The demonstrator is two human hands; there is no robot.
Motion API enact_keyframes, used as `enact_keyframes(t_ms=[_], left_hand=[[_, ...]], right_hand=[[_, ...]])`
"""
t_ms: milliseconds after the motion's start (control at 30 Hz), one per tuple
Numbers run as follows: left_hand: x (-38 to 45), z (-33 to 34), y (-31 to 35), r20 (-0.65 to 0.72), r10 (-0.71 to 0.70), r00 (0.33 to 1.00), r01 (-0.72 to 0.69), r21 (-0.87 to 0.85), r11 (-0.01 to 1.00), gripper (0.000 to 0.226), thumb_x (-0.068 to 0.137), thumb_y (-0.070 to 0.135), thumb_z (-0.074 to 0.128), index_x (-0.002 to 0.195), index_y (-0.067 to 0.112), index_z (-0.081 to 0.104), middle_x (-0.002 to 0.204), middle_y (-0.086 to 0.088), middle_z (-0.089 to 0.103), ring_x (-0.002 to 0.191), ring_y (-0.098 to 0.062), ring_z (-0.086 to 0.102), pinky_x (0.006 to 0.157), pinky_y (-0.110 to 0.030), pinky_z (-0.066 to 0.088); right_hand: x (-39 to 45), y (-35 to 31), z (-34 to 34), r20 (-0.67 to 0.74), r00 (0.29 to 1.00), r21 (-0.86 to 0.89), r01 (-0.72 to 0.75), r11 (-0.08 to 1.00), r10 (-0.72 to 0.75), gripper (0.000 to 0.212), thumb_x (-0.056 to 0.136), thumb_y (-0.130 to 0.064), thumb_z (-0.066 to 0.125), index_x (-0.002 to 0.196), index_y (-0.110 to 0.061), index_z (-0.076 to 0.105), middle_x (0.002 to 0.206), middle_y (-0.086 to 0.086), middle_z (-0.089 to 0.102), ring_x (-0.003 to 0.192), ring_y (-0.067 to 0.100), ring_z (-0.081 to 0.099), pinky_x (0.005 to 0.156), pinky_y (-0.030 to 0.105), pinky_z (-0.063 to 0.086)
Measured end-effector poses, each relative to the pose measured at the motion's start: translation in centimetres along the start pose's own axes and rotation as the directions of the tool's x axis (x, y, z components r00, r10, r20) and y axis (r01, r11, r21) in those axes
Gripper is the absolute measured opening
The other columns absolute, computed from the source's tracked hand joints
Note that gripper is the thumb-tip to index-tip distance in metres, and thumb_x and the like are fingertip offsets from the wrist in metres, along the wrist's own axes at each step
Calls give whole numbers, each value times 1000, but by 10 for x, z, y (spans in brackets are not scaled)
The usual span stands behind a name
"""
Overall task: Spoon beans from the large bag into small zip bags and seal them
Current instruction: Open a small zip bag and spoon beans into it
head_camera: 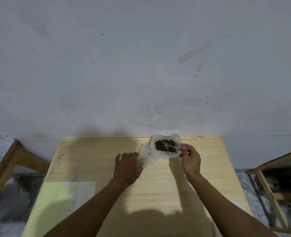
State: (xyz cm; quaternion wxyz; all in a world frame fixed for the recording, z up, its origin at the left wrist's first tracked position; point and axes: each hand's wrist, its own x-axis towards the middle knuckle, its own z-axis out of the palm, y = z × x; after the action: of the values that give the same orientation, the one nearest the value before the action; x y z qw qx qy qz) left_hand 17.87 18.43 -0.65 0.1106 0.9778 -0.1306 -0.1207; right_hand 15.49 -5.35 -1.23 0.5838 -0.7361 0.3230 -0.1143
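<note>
Two hands work by the big bag [165, 145] of beans [161, 145].
Right hand [190, 159] pinches the spoon [171, 147] in the big bag; left hand [127, 165], just left of the big bag, grips a small bag [145, 155]. Lift slowly.

A large clear plastic bag [165, 146] sits open at the table's far edge, holding brown beans [163, 145]. A spoon [171, 147] rests inside. A small clear bag [145, 157] lies just left.

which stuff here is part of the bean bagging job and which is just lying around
In use: large bag of beans; spoon in right hand; small zip bag in left hand.

Lying about: yellow paper; wooden frames.
</note>
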Motion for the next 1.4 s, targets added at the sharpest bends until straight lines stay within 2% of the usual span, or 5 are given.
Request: enact_keyframes(t_ms=[133,267,467,767,1400], left_hand=[[1,-2,0,-7,14,1000,-14,-7,1000,39,88,49,52,119,24,50,118,6,60,122,-18,48,115,-43,22],[0,-4,-1,-46,29,999,-29,3,1000,38,88,49,52,117,24,52,114,6,62,115,-19,53,110,-41,30],[-2,-3,-6,-138,66,988,-70,-19,997,34,85,46,59,108,21,59,96,2,67,95,-24,61,91,-41,42],[4,-8,-2,-190,102,976,-109,-26,994,35,82,45,62,109,22,61,93,4,67,95,-24,60,92,-42,43],[12,-18,-24,-240,100,966,-109,-22,994,36,83,45,59,111,23,62,93,4,67,95,-22,60,91,-41,47]], right_hand=[[2,-5,3,10,984,123,-178,976,178,20,99,-12,52,98,-8,71,90,3,71,66,16,58,69,29,47],[7,-5,-3,-50,968,185,-233,955,246,20,98,-12,52,92,-17,70,89,4,70,68,19,60,67,32,45],[4,-18,-20,-108,969,235,-194,952,224,17,97,-16,52,98,-15,69,85,-1,68,70,20,61,68,34,44],[-23,-49,-29,-27,993,289,-102,952,114,17,98,-12,52,96,-15,69,86,6,67,71,19,58,63,29,43],[-49,-60,-3,49,999,405,-11,914,-10,24,102,-8,48,95,-17,69,81,-6,68,68,11,59,67,26,50]])
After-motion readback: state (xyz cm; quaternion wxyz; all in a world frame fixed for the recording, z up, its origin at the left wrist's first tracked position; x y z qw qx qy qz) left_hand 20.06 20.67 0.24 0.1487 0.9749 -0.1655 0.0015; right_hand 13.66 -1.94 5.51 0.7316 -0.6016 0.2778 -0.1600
